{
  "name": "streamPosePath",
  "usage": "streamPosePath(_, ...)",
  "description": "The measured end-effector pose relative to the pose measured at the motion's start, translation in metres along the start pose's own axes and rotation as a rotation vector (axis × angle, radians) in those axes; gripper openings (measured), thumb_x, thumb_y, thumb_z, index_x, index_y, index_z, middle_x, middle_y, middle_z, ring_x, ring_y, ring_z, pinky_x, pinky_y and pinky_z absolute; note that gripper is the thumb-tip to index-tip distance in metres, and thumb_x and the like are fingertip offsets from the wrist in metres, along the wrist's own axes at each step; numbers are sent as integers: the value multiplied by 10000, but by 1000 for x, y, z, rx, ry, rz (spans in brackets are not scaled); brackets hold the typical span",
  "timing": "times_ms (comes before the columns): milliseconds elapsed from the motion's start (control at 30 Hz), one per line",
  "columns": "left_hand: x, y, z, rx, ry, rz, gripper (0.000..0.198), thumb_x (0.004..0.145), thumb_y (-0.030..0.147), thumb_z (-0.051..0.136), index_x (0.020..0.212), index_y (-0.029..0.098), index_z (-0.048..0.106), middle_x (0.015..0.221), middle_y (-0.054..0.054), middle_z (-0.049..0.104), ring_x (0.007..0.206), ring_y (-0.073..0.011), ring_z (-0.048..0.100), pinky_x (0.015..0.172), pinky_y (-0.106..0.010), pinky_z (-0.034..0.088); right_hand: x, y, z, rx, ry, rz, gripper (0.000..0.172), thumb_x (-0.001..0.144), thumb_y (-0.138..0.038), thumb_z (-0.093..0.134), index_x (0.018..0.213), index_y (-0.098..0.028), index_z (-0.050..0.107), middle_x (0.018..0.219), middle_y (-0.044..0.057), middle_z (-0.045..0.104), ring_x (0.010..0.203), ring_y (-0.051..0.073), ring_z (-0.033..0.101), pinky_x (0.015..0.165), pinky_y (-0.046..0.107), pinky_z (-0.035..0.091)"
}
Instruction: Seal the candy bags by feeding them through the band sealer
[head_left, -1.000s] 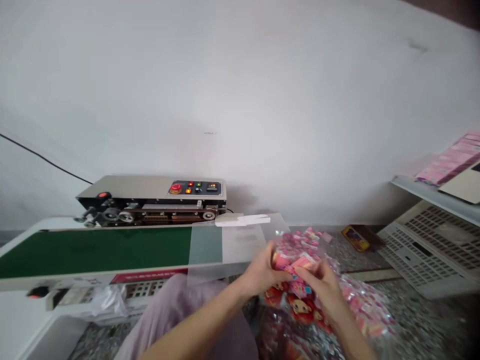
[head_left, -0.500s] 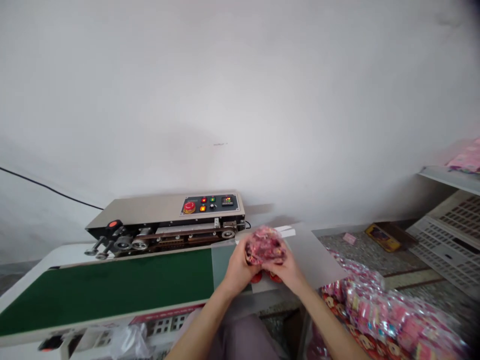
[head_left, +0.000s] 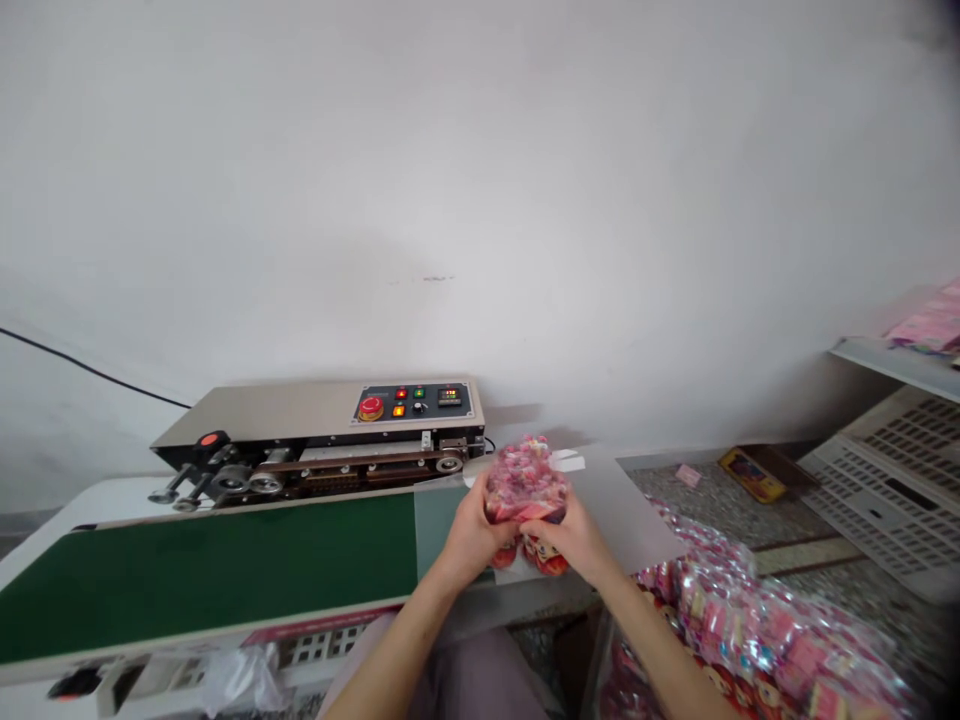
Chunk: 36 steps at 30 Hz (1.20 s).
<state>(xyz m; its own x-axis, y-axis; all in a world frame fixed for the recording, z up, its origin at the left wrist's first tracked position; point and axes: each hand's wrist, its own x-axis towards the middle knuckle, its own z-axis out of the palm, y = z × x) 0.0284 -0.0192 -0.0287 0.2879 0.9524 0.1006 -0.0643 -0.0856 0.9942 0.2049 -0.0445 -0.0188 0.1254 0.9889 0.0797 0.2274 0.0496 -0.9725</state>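
Both hands and the clear packet [head_left: 525,480] have shifted, since one second earlier, from the pile of packets at right to above the pale sheet. Around the grip, from largest to smallest: white wall [head_left: 450,180], behind; green belt [head_left: 225,570], left, its frame bearing a red strip [head_left: 330,624] whose lettering is too blurred to read; beige machine [head_left: 262,410], beyond the belt, left and behind; pile of packets [head_left: 787,630], right and nearer the wearer, its pink packets printed with red-haired figures; perforated crate [head_left: 885,500], far right; pale sheet [head_left: 630,510], under the grip and extending right. Left hand [head_left: 472,540] and right hand [head_left: 570,540] are clamped on the packet from opposite sides, thumbs close together on its near face. Pink contents show above the thumbs, red-haired printed figures below; whether the packet touches the sheet cannot be told. Smaller items: control panel [head_left: 412,402], left and behind; yellow-and-brown box [head_left: 754,475], right, its print indistinct; red button [head_left: 370,407] and lit display [head_left: 449,395], digits too small to read surely, both on the panel; pink card [head_left: 688,475], right.
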Motion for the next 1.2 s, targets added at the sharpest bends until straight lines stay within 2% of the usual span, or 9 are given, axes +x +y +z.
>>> streamPosePath(100,-1,3,-1,-130,-41,-24,675,638,320,877,1237,176,601,1142,-59,707,987,-223,658,910,-325,515,-1,-7,-9,84,-85,36,621,551,-284,856,1112,-249,592,1062,32,734,1002,290,685,954,435,530)
streamPosePath(233,-5,7,-1,-268,-128,-109,538,618,407,904,1029,138,683,1056,-70,727,902,-210,664,864,-337,530,-6,-5,-18,240,-159,94,656,545,-332,897,1111,-246,578,1109,42,733,1020,293,687,915,428,556)
streamPosePath(433,-1,21,11,-405,-188,-135,567,620,422,916,1054,129,700,1058,-97,744,936,-224,683,884,-341,523,-12,-6,-29,389,-74,179,605,534,-390,933,1019,-225,611,967,41,758,904,293,719,833,440,590)
streamPosePath(567,11,23,20,-426,-139,-117,642,576,415,935,1090,138,670,1073,-103,737,954,-240,684,886,-362,527,-9,-10,-30,389,66,128,597,500,-430,942,969,-195,656,947,82,766,876,313,724,792,437,600)
streamPosePath(733,15,3,30,-310,-3,-43,667,568,386,928,1108,159,609,1078,-76,720,964,-235,668,881,-340,521,-5,9,-20,409,184,105,653,509,-372,941,1075,-219,654,995,39,775,868,281,733,784,406,610)
streamPosePath(900,13,-12,34,-114,182,55,547,624,302,883,1041,183,549,983,-33,683,885,-200,641,810,-300,513,0,18,-9,413,233,178,509,511,-318,921,951,-214,687,864,5,777,761,251,730,716,370,609)
streamPosePath(967,14,-13,31,-137,183,54,475,663,302,847,1024,181,563,973,-35,682,876,-198,636,817,-304,511,1,13,-8,419,264,177,484,489,-316,925,900,-208,694,822,4,774,723,247,723,692,366,606)
streamPosePath(1100,17,-8,21,-202,67,57,365,734,368,773,1007,161,648,970,-60,696,894,-223,644,854,-341,519,-2,4,-10,430,249,180,466,466,-341,931,851,-195,713,799,21,776,688,253,719,669,380,607)
streamPosePath(1200,17,-2,13,-142,39,95,310,737,387,780,946,166,721,1079,-78,674,1049,-258,611,981,-354,468,-4,0,-15,442,258,199,458,456,-332,938,838,-204,720,775,19,773,641,249,710,616,374,604)
